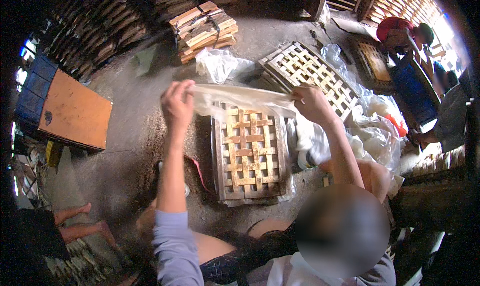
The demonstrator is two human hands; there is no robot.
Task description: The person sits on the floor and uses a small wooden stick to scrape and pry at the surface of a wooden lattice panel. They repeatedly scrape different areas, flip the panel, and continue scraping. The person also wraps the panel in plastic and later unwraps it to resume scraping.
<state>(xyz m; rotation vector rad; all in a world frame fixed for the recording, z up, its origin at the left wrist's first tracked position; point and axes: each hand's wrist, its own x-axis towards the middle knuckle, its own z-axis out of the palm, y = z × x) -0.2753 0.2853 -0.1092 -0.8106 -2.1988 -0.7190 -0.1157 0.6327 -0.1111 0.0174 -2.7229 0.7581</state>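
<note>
A thin, translucent whitish sheet (235, 92), which looks like plastic film, is stretched between my raised hands. My left hand (177, 105) pinches its left end with bent fingers, and my right hand (311, 102) grips the other end. Just below the sheet lies a wooden frame (218, 161) with a lattice of woven flat strips (252, 153). The sheet's lower edge hangs over the far part of the lattice. A blurred patch hides part of my right arm's lower end.
A second lattice frame (310, 68) lies beyond on the right, beside crumpled plastic (372, 136). A strapped wood bundle (205, 28) and white bag (220, 65) sit at the far side. An orange-sided box (75, 111) stands left. Another person (400, 33) bends at far right.
</note>
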